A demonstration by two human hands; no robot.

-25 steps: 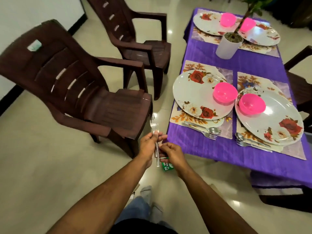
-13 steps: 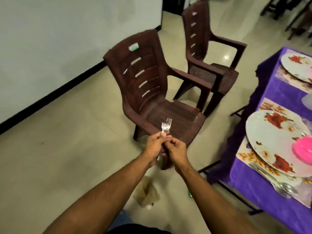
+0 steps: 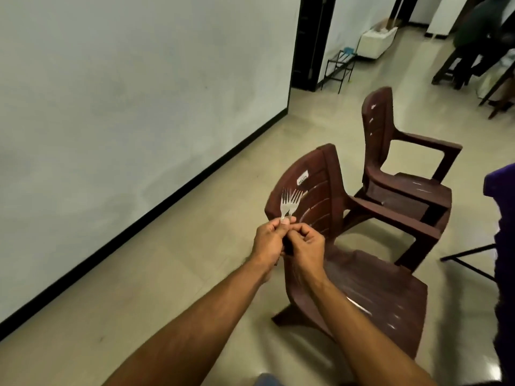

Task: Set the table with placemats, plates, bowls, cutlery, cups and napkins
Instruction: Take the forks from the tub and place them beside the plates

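Note:
Two metal forks [image 3: 289,203] stand upright side by side, tines up, in front of a brown chair back. My left hand [image 3: 269,240] grips their handles, thumb on top. My right hand [image 3: 306,247] is pressed against the left one, its curled fingers pinching the handles just below the necks. The lower handles are hidden inside my hands. Of the table only a purple cloth corner [image 3: 501,185] shows at the right edge; plates, bowls and placemats are out of view.
A brown plastic chair [image 3: 362,274] stands directly under my hands, a second one [image 3: 401,176] behind it. A white wall [image 3: 125,107] with a black skirting runs along the left. A dark doorway, a small rack and a person stand far back.
The view has swung left and up, away from the table, so the set places have left the frame. My hands stay together on the forks, whose heads now show spread apart.

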